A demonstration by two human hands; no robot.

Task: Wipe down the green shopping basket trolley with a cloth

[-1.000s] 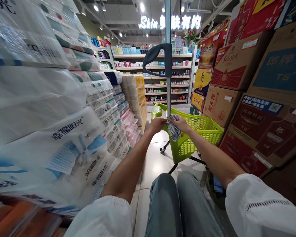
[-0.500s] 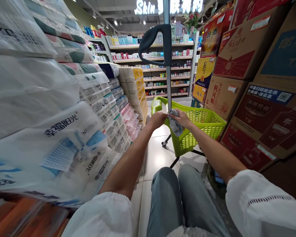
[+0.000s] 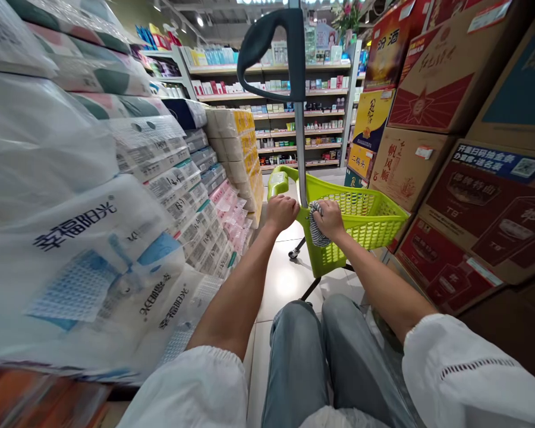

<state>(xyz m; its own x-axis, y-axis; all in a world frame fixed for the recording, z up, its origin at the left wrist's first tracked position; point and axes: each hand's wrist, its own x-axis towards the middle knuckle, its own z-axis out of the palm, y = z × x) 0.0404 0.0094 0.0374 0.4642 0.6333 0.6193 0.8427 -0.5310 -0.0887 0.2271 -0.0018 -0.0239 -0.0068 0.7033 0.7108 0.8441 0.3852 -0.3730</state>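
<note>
A bright green shopping cart (image 3: 369,230) with perforated basket walls stands in front of my knees. From it rises a grey metal pole (image 3: 300,151) topped by a dark loop handle (image 3: 296,56). My left hand (image 3: 282,211) is closed round the cart's green near rim, just left of the pole's foot. A striped grey-and-white cloth (image 3: 320,233) is bunched in my right hand (image 3: 330,217), which presses it against the cart's rim right of the pole. The fingertips of both hands are partly hidden.
Wrapped tissue packs (image 3: 93,273) are piled high on the left. Stacked cardboard cartons (image 3: 477,205) wall in the right side. Shelves of small packaged goods (image 3: 276,95) stand across the back. A cart wheel (image 3: 294,254) rests on the tiled floor (image 3: 283,285).
My left hand has moved slightly left from beside the cloth and pole, closing on the cart's rim. My right hand has wrapped more fully over the cloth. The view has tilted down.
</note>
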